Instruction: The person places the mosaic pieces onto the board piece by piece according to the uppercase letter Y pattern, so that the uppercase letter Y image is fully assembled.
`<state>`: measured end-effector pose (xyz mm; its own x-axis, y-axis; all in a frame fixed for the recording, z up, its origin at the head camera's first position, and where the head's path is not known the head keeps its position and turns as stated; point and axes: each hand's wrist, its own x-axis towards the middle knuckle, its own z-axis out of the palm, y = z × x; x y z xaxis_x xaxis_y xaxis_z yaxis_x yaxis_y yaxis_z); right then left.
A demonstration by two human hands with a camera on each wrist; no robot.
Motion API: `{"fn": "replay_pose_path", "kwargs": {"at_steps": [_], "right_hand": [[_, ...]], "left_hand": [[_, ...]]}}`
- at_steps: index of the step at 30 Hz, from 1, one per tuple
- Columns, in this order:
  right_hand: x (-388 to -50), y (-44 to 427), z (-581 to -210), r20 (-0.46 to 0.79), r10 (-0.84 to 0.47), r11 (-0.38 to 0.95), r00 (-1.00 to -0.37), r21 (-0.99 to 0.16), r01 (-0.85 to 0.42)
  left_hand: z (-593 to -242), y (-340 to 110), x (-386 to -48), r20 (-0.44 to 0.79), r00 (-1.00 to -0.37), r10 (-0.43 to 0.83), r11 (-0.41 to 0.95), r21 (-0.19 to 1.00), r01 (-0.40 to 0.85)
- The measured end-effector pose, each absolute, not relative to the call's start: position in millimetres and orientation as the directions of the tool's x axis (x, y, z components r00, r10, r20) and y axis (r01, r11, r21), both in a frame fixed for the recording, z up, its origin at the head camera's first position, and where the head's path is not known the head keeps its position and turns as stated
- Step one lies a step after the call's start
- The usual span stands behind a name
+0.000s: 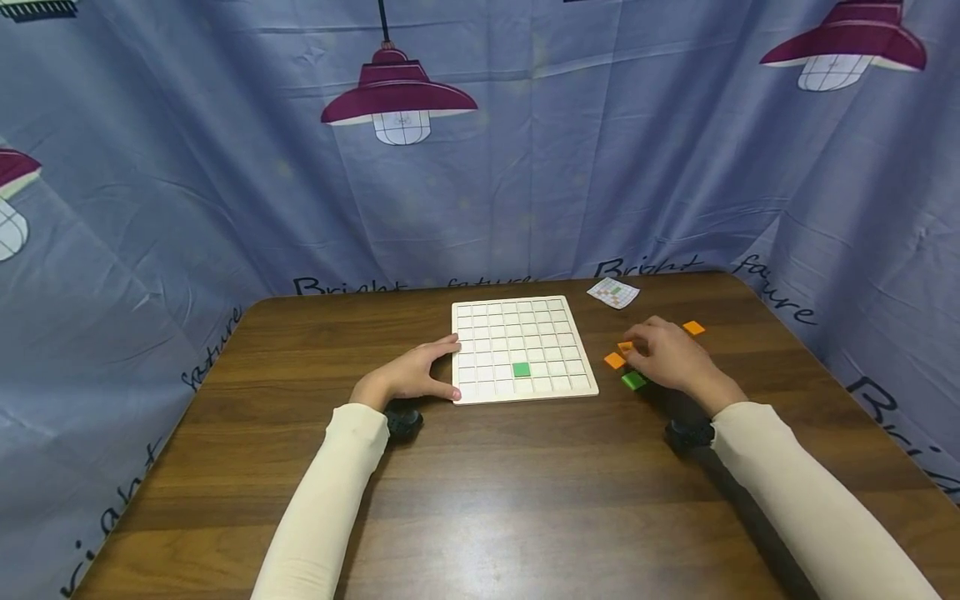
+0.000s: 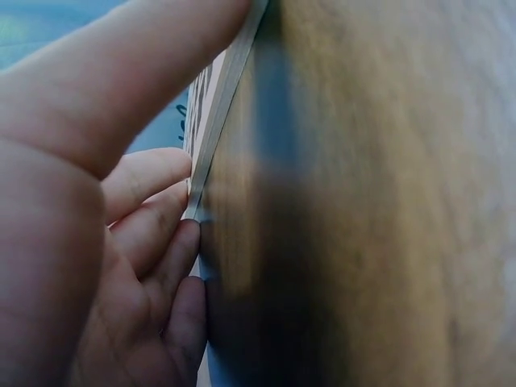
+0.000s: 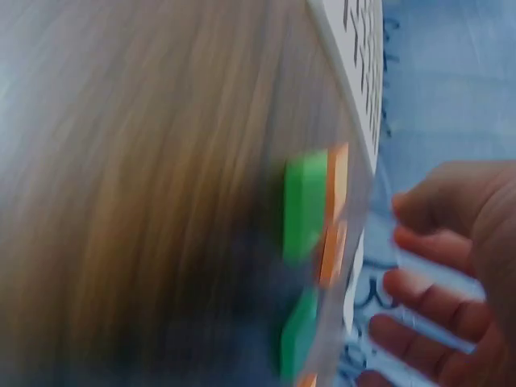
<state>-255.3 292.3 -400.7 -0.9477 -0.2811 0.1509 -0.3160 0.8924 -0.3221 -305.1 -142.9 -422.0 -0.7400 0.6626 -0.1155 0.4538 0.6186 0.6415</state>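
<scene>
White brd: L hand spread at L edge; past gap, tiles, R hand nr, fingers apart.

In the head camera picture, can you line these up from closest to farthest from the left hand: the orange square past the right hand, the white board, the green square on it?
1. White board: touching the left hand.
2. Green square: on the board, towards its front.
3. Orange square: farthest right, past the right hand.

white grid board: flat, green square in one cell | orange tiles, green tiles: loose, right of board
</scene>
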Motion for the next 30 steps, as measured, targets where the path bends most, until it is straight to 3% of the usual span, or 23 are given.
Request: {"fn": "replay_pose_path", "kwargs": {"at_steps": [6, 15, 30], "right_hand": [[-245, 323, -409, 0.023, -0.216, 0.931, -0.976, -0.296, -0.213], [-242, 335, -415, 0.040, -0.217, 0.918, -0.975, -0.330, -0.218], [-266, 279, -398, 0.098, -0.289, 0.884, -0.952, -0.355, -0.304]], "left_hand": [[-421, -143, -304, -0.130, -0.744, 0.656, 0.633, 0.632, 0.448], [-421, -143, -304, -0.121, -0.741, 0.661, 0.615, 0.652, 0.443], [-423, -143, -307, -0.117, -0.736, 0.667, 0.618, 0.639, 0.458]]}}
